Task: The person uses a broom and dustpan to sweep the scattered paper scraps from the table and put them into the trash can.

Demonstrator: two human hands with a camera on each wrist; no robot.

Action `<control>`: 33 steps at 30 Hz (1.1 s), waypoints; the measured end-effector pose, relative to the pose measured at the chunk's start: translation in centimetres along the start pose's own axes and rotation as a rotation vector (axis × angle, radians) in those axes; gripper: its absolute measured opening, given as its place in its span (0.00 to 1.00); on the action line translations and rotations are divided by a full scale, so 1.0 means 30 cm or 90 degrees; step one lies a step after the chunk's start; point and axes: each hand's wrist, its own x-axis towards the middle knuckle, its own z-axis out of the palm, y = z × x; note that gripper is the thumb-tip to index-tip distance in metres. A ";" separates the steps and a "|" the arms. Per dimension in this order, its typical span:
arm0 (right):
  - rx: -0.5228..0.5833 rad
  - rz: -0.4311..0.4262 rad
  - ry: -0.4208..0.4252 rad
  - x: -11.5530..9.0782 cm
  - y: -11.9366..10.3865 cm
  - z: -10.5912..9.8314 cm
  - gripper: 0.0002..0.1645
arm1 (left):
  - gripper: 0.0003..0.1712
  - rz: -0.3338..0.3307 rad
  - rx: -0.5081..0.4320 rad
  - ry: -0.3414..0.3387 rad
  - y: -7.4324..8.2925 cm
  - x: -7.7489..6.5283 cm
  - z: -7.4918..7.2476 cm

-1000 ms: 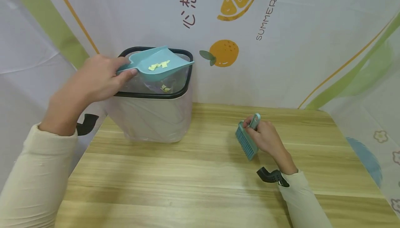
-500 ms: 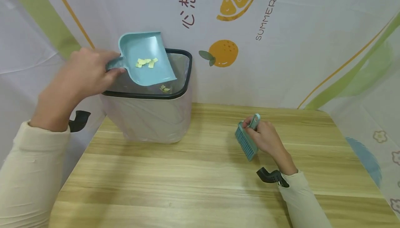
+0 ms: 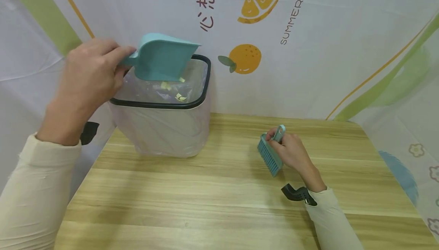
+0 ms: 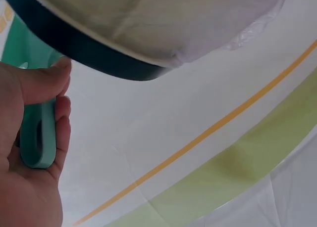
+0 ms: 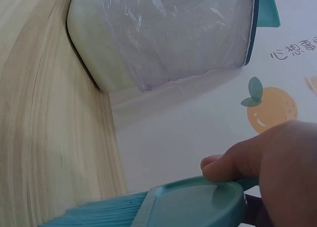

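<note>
My left hand [image 3: 90,71] grips the handle of a light blue dustpan [image 3: 166,59] over the trash bin [image 3: 164,128]. The pan is tipped steeply, its underside facing me. Small pale yellow scraps [image 3: 180,97] lie in the clear bag inside the bin, and others show just below the pan's edge. In the left wrist view, fingers and thumb wrap the dustpan's handle [image 4: 38,138]. On the right, my right hand [image 3: 291,149] holds a small blue-green brush [image 3: 270,154] by its handle, bristles down at the tabletop. The right wrist view shows the brush's bristles [image 5: 104,210] up close.
The bin has a black rim [image 3: 154,105] and stands at the back left of the wooden table [image 3: 192,200]. A white printed curtain [image 3: 308,71] hangs right behind the table and along both sides.
The left hand has turned the dustpan from level to steeply tipped. The scraps that lay on it have dropped toward the bin. The right hand and brush have stayed in place.
</note>
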 end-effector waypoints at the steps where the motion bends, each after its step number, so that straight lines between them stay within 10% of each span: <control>1: -0.001 0.000 -0.001 0.000 0.001 0.001 0.11 | 0.16 0.000 0.002 0.000 0.001 0.000 -0.002; 33: 0.004 -0.005 -0.003 -0.002 -0.003 -0.001 0.11 | 0.18 -0.128 0.011 -0.181 0.047 -0.007 -0.035</control>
